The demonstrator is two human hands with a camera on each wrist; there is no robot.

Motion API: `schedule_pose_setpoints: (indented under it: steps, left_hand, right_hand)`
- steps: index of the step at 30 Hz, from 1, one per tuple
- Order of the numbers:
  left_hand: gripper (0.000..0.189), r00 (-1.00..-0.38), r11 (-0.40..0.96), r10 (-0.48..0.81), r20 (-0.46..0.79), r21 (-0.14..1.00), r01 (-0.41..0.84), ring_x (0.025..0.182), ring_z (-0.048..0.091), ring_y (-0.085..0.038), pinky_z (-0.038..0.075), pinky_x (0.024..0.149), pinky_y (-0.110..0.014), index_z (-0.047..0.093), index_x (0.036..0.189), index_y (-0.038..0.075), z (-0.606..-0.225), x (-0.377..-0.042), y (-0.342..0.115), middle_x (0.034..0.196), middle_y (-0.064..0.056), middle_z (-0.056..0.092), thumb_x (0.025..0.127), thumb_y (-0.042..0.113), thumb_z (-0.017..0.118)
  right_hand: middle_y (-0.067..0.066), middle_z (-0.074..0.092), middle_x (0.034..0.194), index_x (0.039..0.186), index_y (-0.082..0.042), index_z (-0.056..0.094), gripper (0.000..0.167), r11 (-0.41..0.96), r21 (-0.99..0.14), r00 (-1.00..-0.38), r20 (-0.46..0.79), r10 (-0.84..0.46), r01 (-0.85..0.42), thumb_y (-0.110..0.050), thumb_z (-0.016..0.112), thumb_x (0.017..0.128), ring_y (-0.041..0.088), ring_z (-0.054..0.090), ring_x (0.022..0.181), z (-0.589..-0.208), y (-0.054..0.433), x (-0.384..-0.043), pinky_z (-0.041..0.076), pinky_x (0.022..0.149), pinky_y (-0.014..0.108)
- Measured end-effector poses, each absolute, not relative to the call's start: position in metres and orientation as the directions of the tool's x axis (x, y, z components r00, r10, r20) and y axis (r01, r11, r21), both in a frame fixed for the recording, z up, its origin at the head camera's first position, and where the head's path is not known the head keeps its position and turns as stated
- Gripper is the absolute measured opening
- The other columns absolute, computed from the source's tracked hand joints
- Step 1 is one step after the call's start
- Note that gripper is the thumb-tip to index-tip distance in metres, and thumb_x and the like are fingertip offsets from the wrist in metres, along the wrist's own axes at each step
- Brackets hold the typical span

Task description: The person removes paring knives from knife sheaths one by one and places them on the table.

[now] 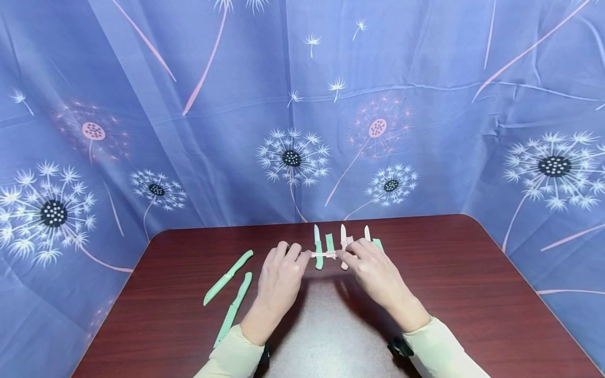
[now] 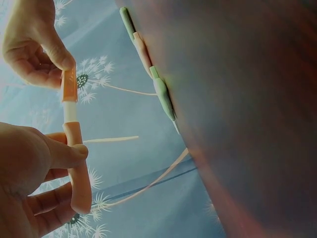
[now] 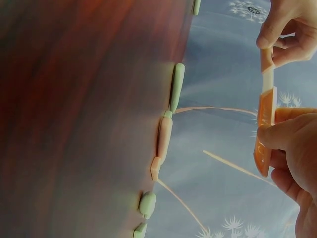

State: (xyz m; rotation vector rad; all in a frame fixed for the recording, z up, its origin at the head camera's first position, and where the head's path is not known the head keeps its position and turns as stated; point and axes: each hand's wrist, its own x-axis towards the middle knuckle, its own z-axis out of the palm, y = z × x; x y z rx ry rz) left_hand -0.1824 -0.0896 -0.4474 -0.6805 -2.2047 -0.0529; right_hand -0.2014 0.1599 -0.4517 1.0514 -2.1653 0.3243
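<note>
I watched the left hand [image 1: 281, 270] pinch a curved pink plastic handle [image 2: 82, 191] and the right hand [image 1: 380, 273] a flat pink plastic sheath [image 3: 267, 106] above the reddish-brown wood-grained table [image 1: 439, 262], presumably keeping fingertips off the pale blade [image 2: 70, 112] between.

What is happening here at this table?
A person's left hand holds a pink knife by its handle, while the right hand grips its pink cover. Part of the blade shows between them. On the table, two green covered knives lie to the left; bare-bladed knives and loose covers lie further back.
</note>
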Motion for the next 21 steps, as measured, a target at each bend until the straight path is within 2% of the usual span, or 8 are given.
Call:
schedule_pose_setpoints:
  steps: [8, 13, 21]
  left_hand:
    - [0.018, -0.514, 0.849, 0.451, 0.730, -0.173, 0.500, 0.080, 0.057, -0.029, 0.047, 0.063, -0.033, 0.083, 0.105, 0.011, -0.4473, -0.1839, -0.0908, 0.092, -0.004, 0.065, 0.090, 0.002, 0.076]
    - [0.019, -0.495, 0.844, 0.446, 0.746, -0.166, 0.510, 0.079, 0.055, -0.029, 0.048, 0.062, -0.034, 0.083, 0.103, 0.010, -0.4491, -0.1858, -0.0919, 0.090, -0.006, 0.065, 0.087, 0.000, 0.079]
    - [0.020, -0.514, 0.847, 0.441, 0.736, -0.153, 0.508, 0.081, 0.058, -0.030, 0.048, 0.064, -0.034, 0.083, 0.105, 0.009, -0.4491, -0.1852, -0.0925, 0.092, -0.006, 0.066, 0.089, -0.001, 0.077]
  right_hand:
    - [0.005, 0.066, 0.100, 0.112, -0.008, 0.078, 0.038, 0.649, 0.075, -0.435, 0.684, -0.586, -0.757, 0.010, 0.081, 0.079, 0.024, 0.059, 0.087, -0.4513, 0.1626, -0.2023, 0.053, 0.073, 0.041]
    - [0.005, 0.066, 0.100, 0.112, -0.007, 0.078, 0.038, 0.652, 0.071, -0.436, 0.688, -0.580, -0.755, 0.011, 0.080, 0.079, 0.025, 0.061, 0.089, -0.4514, 0.1635, -0.2033, 0.053, 0.073, 0.041]
    - [0.005, 0.066, 0.099, 0.111, -0.007, 0.078, 0.038, 0.649, 0.068, -0.432, 0.693, -0.577, -0.758, 0.012, 0.080, 0.079, 0.024, 0.061, 0.087, -0.4520, 0.1647, -0.2040, 0.055, 0.070, 0.040]
